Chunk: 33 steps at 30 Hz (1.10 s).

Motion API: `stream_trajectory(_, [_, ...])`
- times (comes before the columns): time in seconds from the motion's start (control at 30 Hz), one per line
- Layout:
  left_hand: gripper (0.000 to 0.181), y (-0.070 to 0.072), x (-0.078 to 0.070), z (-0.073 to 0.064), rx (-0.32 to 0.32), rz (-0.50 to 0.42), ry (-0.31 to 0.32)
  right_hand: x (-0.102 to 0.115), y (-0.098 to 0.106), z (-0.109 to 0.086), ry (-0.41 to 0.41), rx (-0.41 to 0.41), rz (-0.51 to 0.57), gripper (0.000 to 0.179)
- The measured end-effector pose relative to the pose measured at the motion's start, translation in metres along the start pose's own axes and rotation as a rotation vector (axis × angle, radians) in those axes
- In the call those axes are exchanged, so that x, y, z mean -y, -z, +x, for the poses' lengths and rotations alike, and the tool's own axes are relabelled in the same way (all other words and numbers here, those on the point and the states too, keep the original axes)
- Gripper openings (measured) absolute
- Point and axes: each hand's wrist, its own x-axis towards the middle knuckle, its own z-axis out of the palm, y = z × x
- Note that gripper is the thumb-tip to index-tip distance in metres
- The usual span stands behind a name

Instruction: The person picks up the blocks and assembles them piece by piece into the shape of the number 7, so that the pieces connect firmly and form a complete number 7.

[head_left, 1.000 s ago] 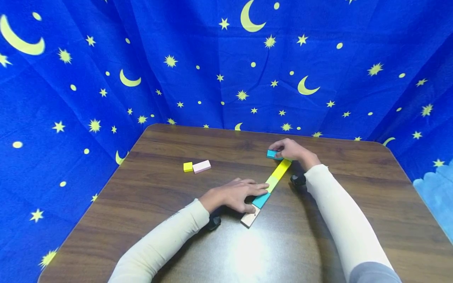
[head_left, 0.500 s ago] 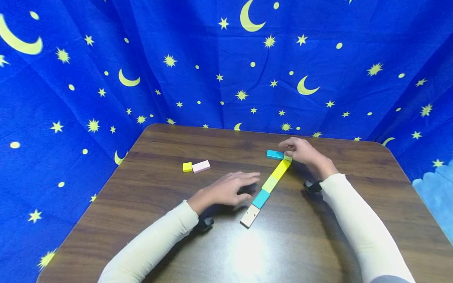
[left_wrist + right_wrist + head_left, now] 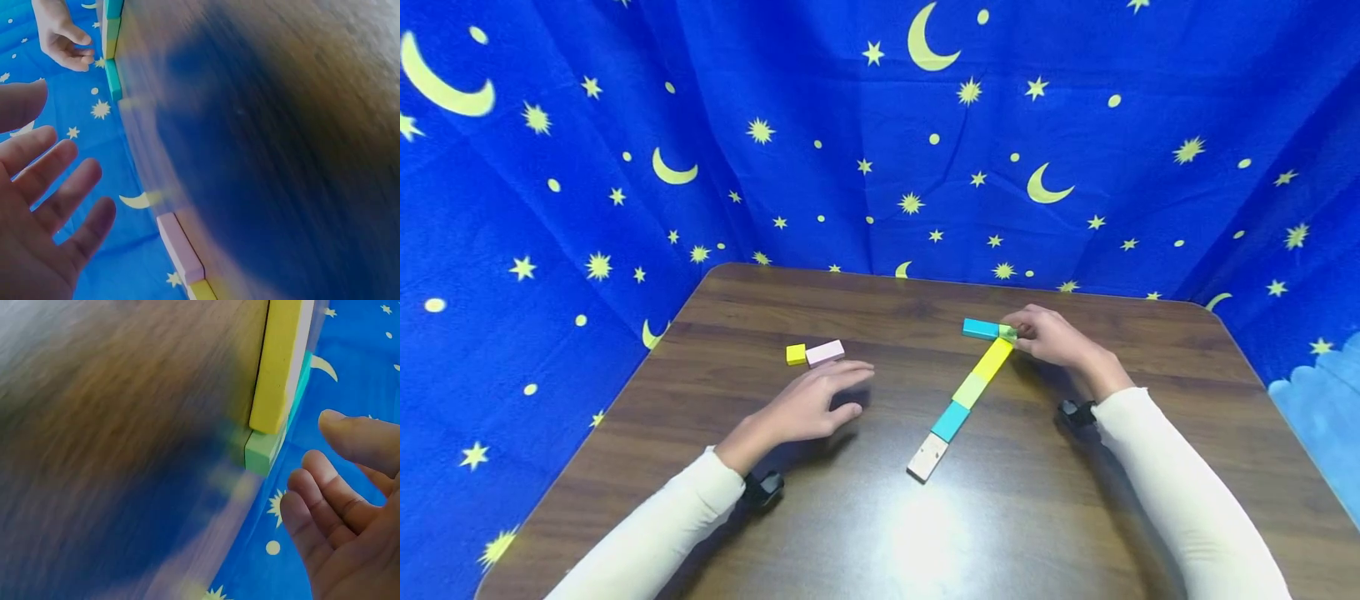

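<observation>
A slanting row of blocks lies on the table: a pale wooden block (image 3: 927,457) nearest, then a teal block (image 3: 951,422), a light green block (image 3: 970,388) and a yellow block (image 3: 994,359). At its far end sits a small green block (image 3: 1007,332), with another teal block (image 3: 980,328) extending left from it. My right hand (image 3: 1057,337) is beside the green block; in the right wrist view its loosely bent fingers (image 3: 300,509) hold nothing. My left hand (image 3: 805,406) hovers with fingers spread near a pink block (image 3: 825,352), which touches a small yellow block (image 3: 795,354).
The brown wooden table (image 3: 850,517) has a bright glare spot near its front. Behind it and along its sides hangs a blue curtain (image 3: 820,75) with moons and stars. A dark camera mount (image 3: 764,489) sits under the left wrist.
My left hand has lifted off the row and moved left towards the pink block. The right hand has let go of the far teal block and shifted right, beside the small green block.
</observation>
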Motion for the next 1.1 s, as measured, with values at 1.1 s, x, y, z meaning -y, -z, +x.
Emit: stream_trajectory(1.1, [0.053, 0.019, 0.058, 0.014, -0.07, 0.016, 0.143, 0.004, -0.012, 0.024, -0.04, 0.119, -0.103, 0.039])
